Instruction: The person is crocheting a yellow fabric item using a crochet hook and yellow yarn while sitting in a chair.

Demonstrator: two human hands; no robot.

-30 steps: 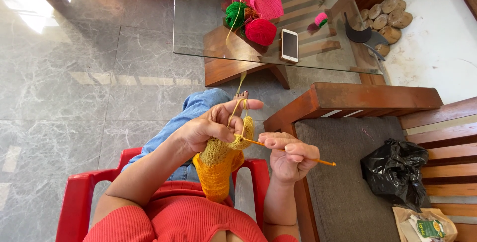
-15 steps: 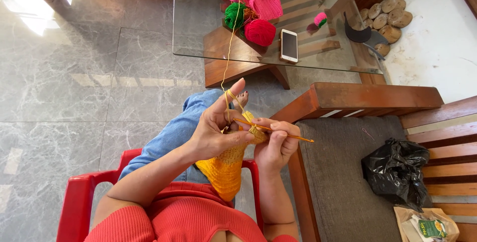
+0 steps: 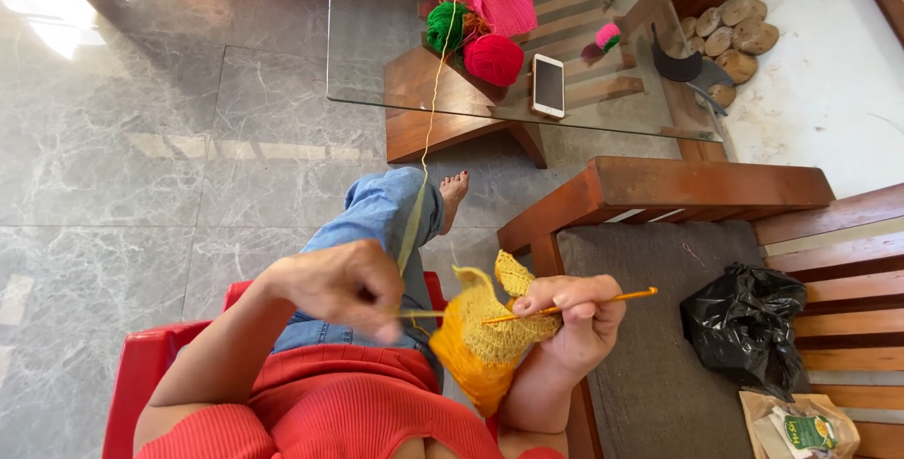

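My right hand [image 3: 576,320] grips an orange crochet hook [image 3: 603,301] and holds the top of a yellow crocheted piece [image 3: 482,338] that hangs over my lap. My left hand [image 3: 347,286], blurred and closed, pinches the yellow yarn strand [image 3: 426,139] just left of the piece. That strand runs up over my knee in blue jeans [image 3: 386,214] to the balls of yarn [image 3: 476,16] on the glass table [image 3: 377,54].
A white phone [image 3: 548,84] lies on the glass table next to red, green, yellow and pink yarn. A wooden bench [image 3: 678,186] with a grey cushion stands at my right, with a black plastic bag [image 3: 744,322] on it. I sit on a red chair [image 3: 141,374].
My left hand has dropped from raised above the piece down to its left side, pulling the yarn. The right hand with the hook has shifted slightly right and lower.
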